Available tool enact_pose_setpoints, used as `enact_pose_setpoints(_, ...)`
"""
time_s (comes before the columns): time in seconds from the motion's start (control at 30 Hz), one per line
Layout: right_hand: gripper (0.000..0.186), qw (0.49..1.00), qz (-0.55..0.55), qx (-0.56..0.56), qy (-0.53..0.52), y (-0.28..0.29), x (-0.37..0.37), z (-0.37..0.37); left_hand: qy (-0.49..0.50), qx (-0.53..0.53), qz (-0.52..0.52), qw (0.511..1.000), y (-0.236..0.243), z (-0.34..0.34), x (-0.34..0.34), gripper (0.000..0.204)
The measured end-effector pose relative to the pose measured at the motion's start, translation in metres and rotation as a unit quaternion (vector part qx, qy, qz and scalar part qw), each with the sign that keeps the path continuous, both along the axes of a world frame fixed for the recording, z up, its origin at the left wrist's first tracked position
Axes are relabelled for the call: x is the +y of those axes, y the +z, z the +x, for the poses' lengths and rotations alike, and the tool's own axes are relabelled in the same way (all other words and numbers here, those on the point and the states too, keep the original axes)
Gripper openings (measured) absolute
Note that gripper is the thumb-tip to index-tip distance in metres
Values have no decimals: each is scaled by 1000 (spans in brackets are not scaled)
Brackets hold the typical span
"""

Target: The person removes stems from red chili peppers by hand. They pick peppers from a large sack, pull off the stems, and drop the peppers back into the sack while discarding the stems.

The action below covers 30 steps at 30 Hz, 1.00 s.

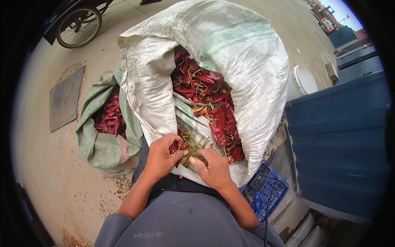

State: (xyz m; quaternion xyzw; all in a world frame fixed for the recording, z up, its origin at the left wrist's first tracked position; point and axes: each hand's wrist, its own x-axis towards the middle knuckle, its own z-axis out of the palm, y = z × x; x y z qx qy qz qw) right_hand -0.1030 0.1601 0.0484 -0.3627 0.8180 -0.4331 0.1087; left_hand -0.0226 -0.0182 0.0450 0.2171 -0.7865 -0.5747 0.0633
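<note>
A large white woven sack (255,70) lies open in front of me, its mouth toward my lap. Inside it are dried red chilies (220,123) with pale green stems. My left hand (163,156) is closed round some dried red chilies at the sack's near edge. Close beside it, my right hand (212,166) pinches at the chili stems (193,142), thumb against fingers. Loose stems stick up between the two hands. My fingers partly hide exactly what each one grips.
To the left stands a green woven sack (88,144) of red chilies, with a dark flat board (68,99) beyond it. A blue plastic crate (273,189) and a blue metal panel (337,144) are on the right, near a white bucket (305,80). A wheel (79,26) stands far left.
</note>
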Motion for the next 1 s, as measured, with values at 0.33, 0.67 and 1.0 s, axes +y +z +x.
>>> enact_pose_setpoints(0.33, 22, 991, 11, 84, 99, 16, 10, -6, -154, 105, -110, 976, 10, 9, 19, 27)
enact_pose_setpoints(0.67, 27, 976, 23, 204, 73, 22, 15, -4, -137, -20, 32, 990, 13, 8, 31, 23)
enact_pose_setpoints(1.0, 21, 959, -158, -202, -124, 33, 39, -38, -7, -32, 280, 959, 19, -1, 34, 29)
